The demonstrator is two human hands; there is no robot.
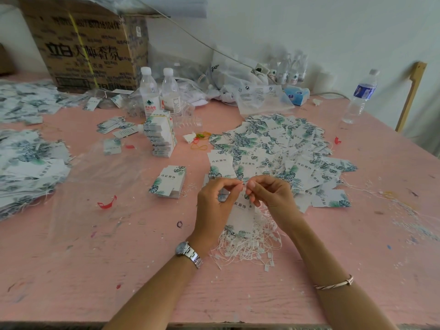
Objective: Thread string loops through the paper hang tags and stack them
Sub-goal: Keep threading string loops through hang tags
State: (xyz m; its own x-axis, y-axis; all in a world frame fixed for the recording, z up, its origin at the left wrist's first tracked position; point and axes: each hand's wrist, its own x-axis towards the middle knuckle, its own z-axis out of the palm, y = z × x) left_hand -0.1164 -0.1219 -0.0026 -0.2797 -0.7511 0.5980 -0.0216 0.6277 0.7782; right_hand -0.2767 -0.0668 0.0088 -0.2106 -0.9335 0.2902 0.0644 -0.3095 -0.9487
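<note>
Left hand [215, 201] pinches the far end of a white leaf-printed paper hang tag [239, 219]. Right hand [270, 194], fingertips almost touching the left's, pinches what appears to be a white string loop [242, 185]. The tag's long axis runs toward the person, above the loose string pile [252, 246]. The squared tag stack [169, 182] lies nearer the left hand.

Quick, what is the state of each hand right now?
Left hand: pinches the hang tag at its top.
Right hand: pinches beside it, likely a string loop.

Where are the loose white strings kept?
In the head view, the white strings lie heaped on the pink table, centre, beneath the left hand and right hand.
</note>
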